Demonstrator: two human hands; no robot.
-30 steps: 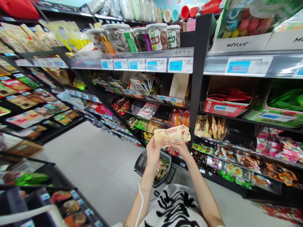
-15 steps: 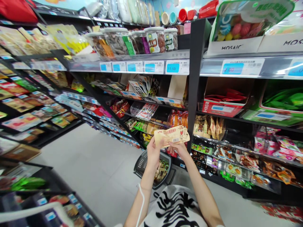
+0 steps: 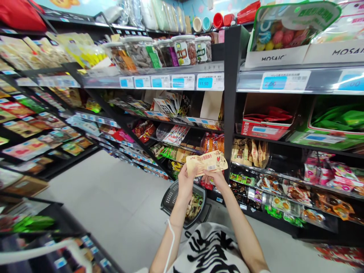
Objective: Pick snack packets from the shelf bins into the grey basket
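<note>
At the far left of the fingers, small snacks are filling low shelves. Nearer, and left of the fingers, the grey floor is showing. Just below the left fingers, a basket is standing on this floor, partly hidden by the forearm; inside, several packs are lying.

The left hand is closing its thumb on the left end of a packet; its other fingers are mostly hiding behind. The packet is stretching between both hands, well above the basket, with its barcode side facing the person and its right end rising slightly. The right hand is gripping the lower edge, its fingers nearly closed; how firmly, I cannot tell.

Above the fingers, jars are standing on a shelf. Just right of the fingers, paper pouches are leaning together, and above these a red box is holding small bags.

In my judgement, the picking up is done, because both hands are supporting the packet in the air. It is not yet resting in the basket or on a shelf, so setting it down is remaining undone. Whether the packet is sealed, I cannot tell.
</note>
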